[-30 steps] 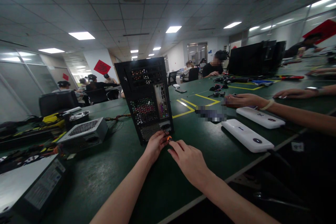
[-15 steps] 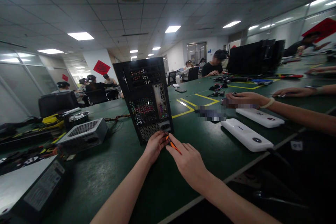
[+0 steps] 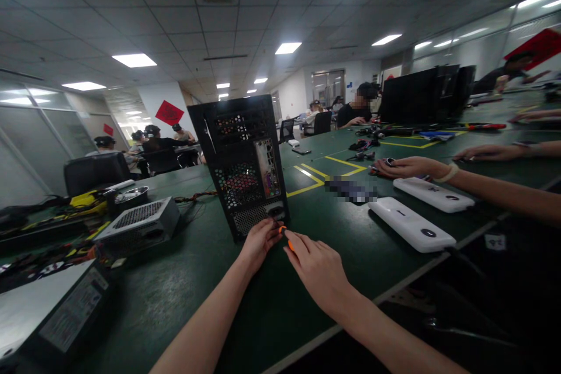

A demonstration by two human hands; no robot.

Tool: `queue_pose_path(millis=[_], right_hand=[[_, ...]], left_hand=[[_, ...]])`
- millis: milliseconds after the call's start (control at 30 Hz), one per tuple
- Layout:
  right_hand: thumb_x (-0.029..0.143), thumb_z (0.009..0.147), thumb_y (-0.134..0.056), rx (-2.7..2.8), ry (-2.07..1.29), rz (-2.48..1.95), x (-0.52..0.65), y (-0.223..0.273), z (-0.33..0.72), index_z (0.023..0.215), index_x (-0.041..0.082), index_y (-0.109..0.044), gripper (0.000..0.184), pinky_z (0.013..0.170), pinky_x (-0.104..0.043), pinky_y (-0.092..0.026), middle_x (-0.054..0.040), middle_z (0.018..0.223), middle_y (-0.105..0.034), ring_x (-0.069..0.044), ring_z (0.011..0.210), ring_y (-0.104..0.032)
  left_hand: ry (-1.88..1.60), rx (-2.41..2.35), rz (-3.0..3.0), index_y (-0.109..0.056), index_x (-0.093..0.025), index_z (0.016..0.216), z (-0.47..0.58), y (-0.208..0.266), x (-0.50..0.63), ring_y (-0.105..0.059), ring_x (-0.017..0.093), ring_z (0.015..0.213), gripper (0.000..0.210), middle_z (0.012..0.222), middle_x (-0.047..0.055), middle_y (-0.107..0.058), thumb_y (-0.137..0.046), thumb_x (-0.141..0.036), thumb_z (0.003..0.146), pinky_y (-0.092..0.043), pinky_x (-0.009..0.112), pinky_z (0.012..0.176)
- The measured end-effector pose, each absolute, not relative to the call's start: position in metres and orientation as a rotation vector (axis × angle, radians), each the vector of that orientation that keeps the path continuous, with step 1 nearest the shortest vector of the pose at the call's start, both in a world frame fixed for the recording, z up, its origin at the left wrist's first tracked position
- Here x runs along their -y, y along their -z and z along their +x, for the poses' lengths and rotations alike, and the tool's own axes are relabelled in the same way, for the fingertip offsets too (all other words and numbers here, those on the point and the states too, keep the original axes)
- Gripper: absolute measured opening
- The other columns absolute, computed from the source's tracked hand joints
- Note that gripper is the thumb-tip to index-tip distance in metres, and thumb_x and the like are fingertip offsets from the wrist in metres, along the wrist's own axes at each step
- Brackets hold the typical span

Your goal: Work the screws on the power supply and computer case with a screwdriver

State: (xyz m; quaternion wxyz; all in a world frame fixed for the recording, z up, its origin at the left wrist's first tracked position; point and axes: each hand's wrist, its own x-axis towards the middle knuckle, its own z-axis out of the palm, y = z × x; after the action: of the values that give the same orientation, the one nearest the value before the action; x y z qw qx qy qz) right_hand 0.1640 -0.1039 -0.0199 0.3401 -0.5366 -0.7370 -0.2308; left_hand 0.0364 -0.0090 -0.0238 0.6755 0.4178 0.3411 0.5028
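A black computer case (image 3: pixel 239 169) stands upright on the table with its rear side facing me, showing vent holes and a port panel. My right hand (image 3: pixel 319 266) is closed around the handle of an orange and black screwdriver (image 3: pixel 283 228), which points at the lower right of the case's rear. At the front end of that screwdriver, my left hand (image 3: pixel 258 243) is closed, its fingertips pinched together against the bottom edge of the case. The screwdriver's tip, and any screw there, are hidden by the left fingers.
Two silver power supplies (image 3: pixel 142 223) sit at the left, near a metal bowl (image 3: pixel 131 196) and tangled cables. On the right lie white devices (image 3: pixel 412 225), a blurred dark object (image 3: pixel 350 190) and a co-worker's hand (image 3: pixel 407 168). Monitors (image 3: pixel 421 96) stand farther back.
My right hand has shifted slightly right, back along the screwdriver, so its orange collar shows more. My left hand and the case stay nearly in place.
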Motion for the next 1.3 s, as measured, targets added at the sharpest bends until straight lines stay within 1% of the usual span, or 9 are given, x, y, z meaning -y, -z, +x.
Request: queue_pose_path(millis=[133, 267, 333, 567, 733, 933, 1033, 1133, 1300], right_hand=[[0.024, 0.085, -0.045, 2.017, 0.602, -1.426, 0.107, 0.016, 0.161, 0.110, 0.015, -0.052, 0.028, 0.059, -0.028, -0.043, -0.0063, 0.080, -0.061, -0.016, 0.065, -0.057], [0.012, 0.081, -0.043, 2.090, 0.622, -1.313, 0.108, 0.016, 0.158, 0.114, 0.015, -0.047, 0.033, 0.073, -0.032, -0.044, -0.0136, 0.109, -0.052, -0.020, 0.087, -0.055], [0.008, 0.080, -0.040, 2.100, 0.652, -1.260, 0.107, 0.017, 0.158, 0.112, 0.014, -0.047, 0.033, 0.075, -0.033, -0.044, -0.0148, 0.114, -0.049, -0.021, 0.090, -0.054], [0.023, 0.086, -0.042, 1.994, 0.549, -1.451, 0.106, 0.016, 0.163, 0.102, 0.018, -0.052, 0.019, 0.058, -0.027, -0.044, -0.0058, 0.083, -0.057, -0.015, 0.065, -0.056], [0.009, 0.080, -0.043, 2.108, 0.531, -1.337, 0.107, 0.014, 0.159, 0.104, 0.016, -0.049, 0.026, 0.071, -0.031, -0.046, -0.0124, 0.113, -0.048, -0.018, 0.083, -0.056], [0.014, 0.086, -0.038, 2.049, 0.449, -1.503, 0.106, 0.017, 0.162, 0.104, 0.016, -0.048, 0.021, 0.060, -0.029, -0.047, -0.0072, 0.088, -0.054, -0.016, 0.067, -0.056], [0.016, 0.084, -0.042, 2.054, 0.367, -1.558, 0.107, 0.013, 0.163, 0.107, 0.015, -0.048, 0.023, 0.062, -0.031, -0.048, -0.0121, 0.101, -0.051, -0.018, 0.072, -0.058], [0.008, 0.075, -0.050, 2.107, 0.300, -1.506, 0.109, 0.008, 0.162, 0.111, 0.011, -0.045, 0.036, 0.072, -0.032, -0.049, -0.0172, 0.116, -0.043, -0.021, 0.088, -0.056], [0.006, 0.080, -0.041, 2.077, 0.339, -1.469, 0.106, 0.014, 0.161, 0.106, 0.011, -0.048, 0.027, 0.070, -0.029, -0.050, -0.0118, 0.102, -0.051, -0.019, 0.087, -0.056]], left_hand=[[-1.134, -0.778, 0.940, -0.056, -0.012, 0.088, 0.037, 0.025, 0.008, -0.061, 0.013, 0.072, 0.012, 0.088, 0.010, -0.064, -0.053, -0.015, 0.077, -0.048, 0.022, 0.063], [-1.163, -0.772, 0.917, -0.057, -0.012, 0.089, 0.037, 0.026, 0.006, -0.061, 0.013, 0.073, 0.013, 0.097, 0.011, -0.062, -0.052, -0.012, 0.077, -0.049, 0.024, 0.067], [-1.182, -0.767, 0.899, -0.058, -0.012, 0.089, 0.037, 0.026, 0.005, -0.062, 0.014, 0.078, 0.013, 0.106, 0.011, -0.059, -0.052, -0.011, 0.077, -0.049, 0.025, 0.069], [-1.173, -0.802, 0.884, -0.060, -0.009, 0.091, 0.037, 0.023, 0.008, -0.061, 0.014, 0.077, 0.017, 0.107, 0.013, -0.059, -0.050, -0.009, 0.078, -0.050, 0.025, 0.067], [-1.166, -0.789, 0.880, -0.063, -0.008, 0.088, 0.037, 0.024, 0.007, -0.061, 0.015, 0.082, 0.016, 0.103, 0.013, -0.061, -0.052, -0.009, 0.077, -0.050, 0.024, 0.071], [-1.166, -0.836, 0.883, -0.063, -0.007, 0.090, 0.038, 0.022, 0.009, -0.061, 0.014, 0.079, 0.018, 0.101, 0.014, -0.062, -0.050, -0.008, 0.077, -0.049, 0.023, 0.070], [-1.168, -0.818, 0.904, -0.063, -0.007, 0.089, 0.038, 0.020, 0.011, -0.061, 0.014, 0.079, 0.017, 0.106, 0.015, -0.060, -0.050, -0.009, 0.078, -0.049, 0.023, 0.070], [-1.157, -0.830, 0.902, -0.063, -0.007, 0.089, 0.039, 0.017, 0.012, -0.061, 0.014, 0.079, 0.017, 0.110, 0.014, -0.058, -0.050, -0.010, 0.078, -0.050, 0.023, 0.069], [-1.171, -0.841, 0.877, -0.062, -0.008, 0.085, 0.040, 0.016, 0.014, -0.061, 0.014, 0.077, 0.016, 0.114, 0.014, -0.056, -0.048, -0.007, 0.078, -0.050, 0.025, 0.069]])
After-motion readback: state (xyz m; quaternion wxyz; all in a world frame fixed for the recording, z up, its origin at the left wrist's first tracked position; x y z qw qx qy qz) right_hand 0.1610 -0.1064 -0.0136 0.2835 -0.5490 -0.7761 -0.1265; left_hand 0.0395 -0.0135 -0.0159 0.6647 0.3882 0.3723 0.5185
